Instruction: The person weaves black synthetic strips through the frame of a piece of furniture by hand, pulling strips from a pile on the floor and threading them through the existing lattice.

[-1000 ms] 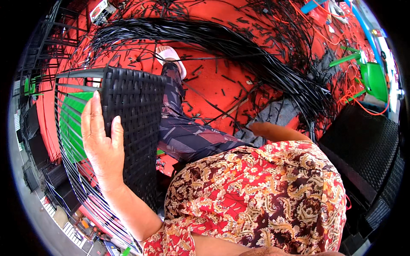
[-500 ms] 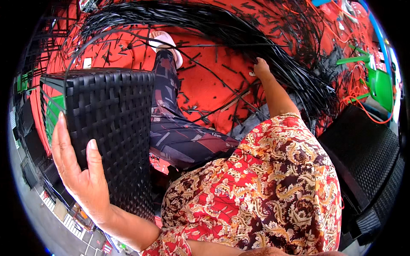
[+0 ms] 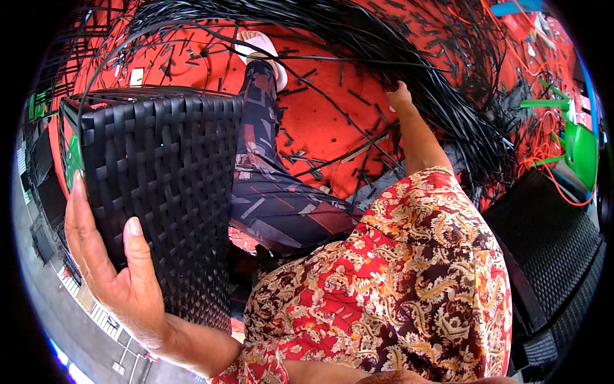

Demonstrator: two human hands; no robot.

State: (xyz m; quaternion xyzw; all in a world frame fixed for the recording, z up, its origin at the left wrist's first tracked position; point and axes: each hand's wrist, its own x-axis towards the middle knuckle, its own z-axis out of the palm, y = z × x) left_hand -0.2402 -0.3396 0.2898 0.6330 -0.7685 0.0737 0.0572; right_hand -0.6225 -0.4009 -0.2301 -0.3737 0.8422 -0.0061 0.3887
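Observation:
A boxy black wicker frame (image 3: 163, 160), woven from flat plastic strips, stands upright at the left beside my leg. My left hand (image 3: 118, 275) clasps its outer edge, thumb against the weave and fingers along the far side. From the frame's top corner a long black strip (image 3: 294, 56) arcs over the floor toward the right. My right arm is stretched far forward, and my right hand (image 3: 400, 97) is at the near side of a thick bundle of black strips (image 3: 441, 96). Its fingers look curled; what they hold, if anything, is hidden.
Strip offcuts litter the red floor covering (image 3: 326, 118). My foot in a pale slipper (image 3: 261, 48) rests ahead. Another black woven piece (image 3: 550, 237) stands at the right, below a green plastic chair (image 3: 579, 150) and tangled orange cord (image 3: 543, 144).
The view has shifted, so the floor and bundle sit slightly higher and farther right. The wicker frame looks tilted a little nearer. Both hands keep about the same places.

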